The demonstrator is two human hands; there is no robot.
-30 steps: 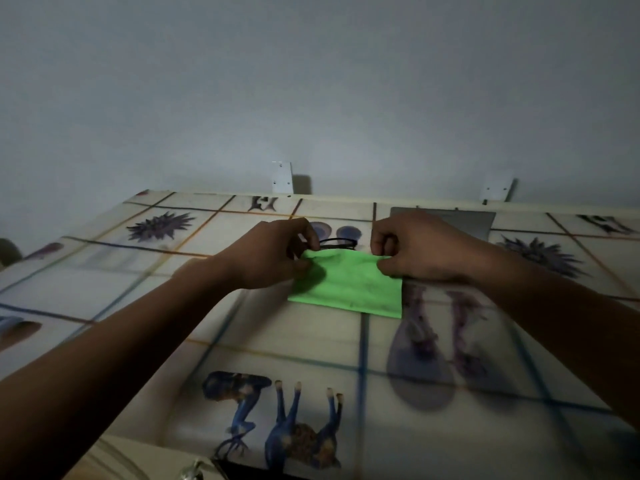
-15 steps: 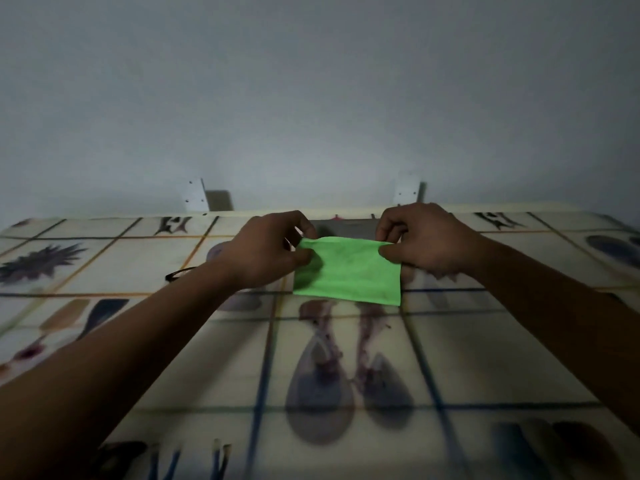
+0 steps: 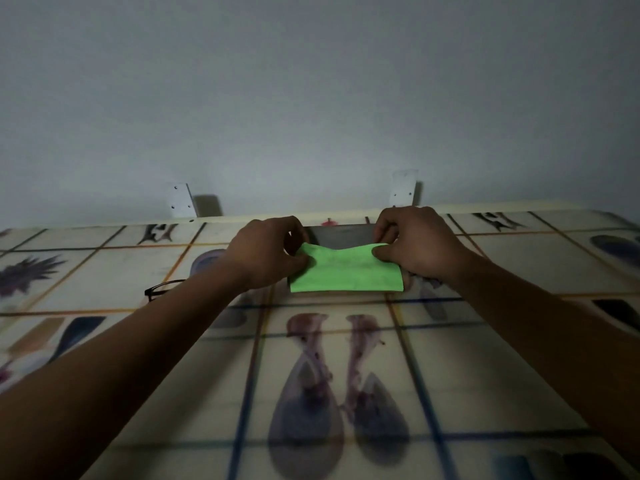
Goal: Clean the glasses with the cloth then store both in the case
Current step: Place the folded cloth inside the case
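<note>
Head view: bright green cloth (image 3: 346, 271), roughly rectangular, smooth w/ faint creases, is held low over the counter (image 3: 485, 358) near its far edge. Its top edge sags in a shallow dip btwn the two hands, and its bottom edge is straight, down at the counter surface. L hand (image 3: 266, 254) pinches the cloth's top-left corner, thumb in front, fingers (image 3: 292, 226) curled behind; R hand (image 3: 415, 244) pinches the top-right corner the same way, thumb on the front face. Just behind the cloth, btwn the hands, lies a flat grey case (image 3: 341, 233); most of it is hidden by cloth and hands, so can't tell if it's open or what's in it. Glasses (image 3: 162, 289), thin dark frame, lie on the counter well left of the cloth, outside the case, only one rim showing, the rest behind the L forearm. Counter top is printed w/ a grid and dark plant and animal figures. Two white brackets (image 3: 180, 204) sit on the wall behind the cloth, one up-left, one up-right.
</note>
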